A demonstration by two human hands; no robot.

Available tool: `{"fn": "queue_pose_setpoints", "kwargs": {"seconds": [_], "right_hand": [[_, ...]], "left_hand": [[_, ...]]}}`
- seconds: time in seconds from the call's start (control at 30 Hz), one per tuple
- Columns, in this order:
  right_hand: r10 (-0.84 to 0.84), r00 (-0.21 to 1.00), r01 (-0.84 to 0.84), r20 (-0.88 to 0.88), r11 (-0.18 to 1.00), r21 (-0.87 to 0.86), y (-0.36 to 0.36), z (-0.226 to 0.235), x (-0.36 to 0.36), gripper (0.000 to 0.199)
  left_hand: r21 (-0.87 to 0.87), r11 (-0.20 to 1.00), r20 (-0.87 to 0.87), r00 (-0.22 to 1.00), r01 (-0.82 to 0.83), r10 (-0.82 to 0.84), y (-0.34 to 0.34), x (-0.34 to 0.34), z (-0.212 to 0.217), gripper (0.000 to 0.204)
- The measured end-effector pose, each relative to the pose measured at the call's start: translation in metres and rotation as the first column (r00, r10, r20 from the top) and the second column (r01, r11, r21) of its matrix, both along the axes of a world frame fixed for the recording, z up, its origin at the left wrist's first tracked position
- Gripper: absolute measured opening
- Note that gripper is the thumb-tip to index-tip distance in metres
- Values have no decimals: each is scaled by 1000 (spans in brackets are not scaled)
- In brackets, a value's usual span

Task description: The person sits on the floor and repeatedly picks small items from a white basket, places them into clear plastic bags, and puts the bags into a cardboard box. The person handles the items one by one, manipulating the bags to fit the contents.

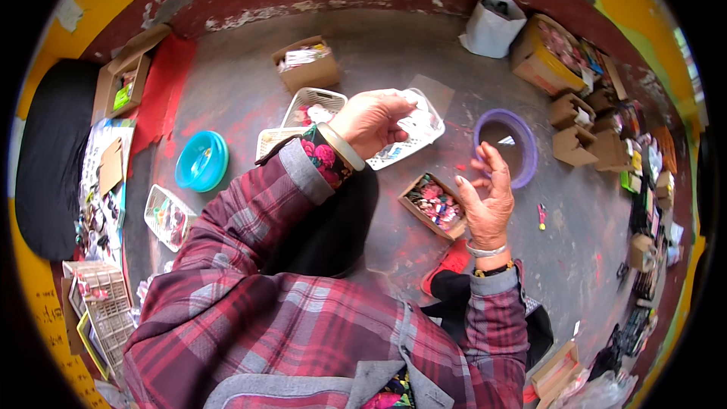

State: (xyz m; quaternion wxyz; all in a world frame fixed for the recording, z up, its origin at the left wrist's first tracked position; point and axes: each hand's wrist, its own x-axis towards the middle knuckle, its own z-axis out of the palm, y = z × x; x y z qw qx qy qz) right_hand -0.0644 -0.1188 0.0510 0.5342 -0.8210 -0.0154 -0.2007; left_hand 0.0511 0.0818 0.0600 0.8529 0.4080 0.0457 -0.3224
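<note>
Left hand [372, 120] at frame centre, fingers curled on the rim of a white plastic basket [413, 130] – lifted, tilted (small items inside), right hand [488, 201] spread, empty, beside a purple bowl [525, 144] – small cardboard box [434, 204] of pink trinkets just left.

Left hand [372, 120] over white basket [415, 130], right hand [488, 198] raised

Probably a home workshop: trinket-filled cardboard boxes [435, 204] and baskets [307, 106] crowd the concrete floor [379, 53].

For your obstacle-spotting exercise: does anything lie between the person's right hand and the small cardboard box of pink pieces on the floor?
Nothing visible does. The right hand is raised, fingers open, just right of the cardboard box, with only bare floor between them.
</note>
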Motion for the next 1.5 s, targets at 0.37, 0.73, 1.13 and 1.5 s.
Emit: {"fn": "queue_pose_setpoints", "kwargs": {"seconds": [0.37, 0.73, 1.13, 1.5], "right_hand": [[-54, 965, 126, 255, 954, -274, -37, 16, -25, 21], [171, 930, 170, -325, 584, 794, -62, -3, -24, 14], [208, 873, -1, -440, 905, 425, -67, 2, -21, 15], [2, 986, 11, -169, 997, 75, -44, -6, -16, 7]], "left_hand": [[115, 943, -17, 950, 313, -313, -84, -55, 5, 23], [428, 871, 367, 834, 242, -412, -97, -48, -13, 35], [334, 801, 297, 751, 497, -590, -98, -35, -35, 13], [472, 816, 422, 727, 334, -542, -99, -36, -38, 10]]}}
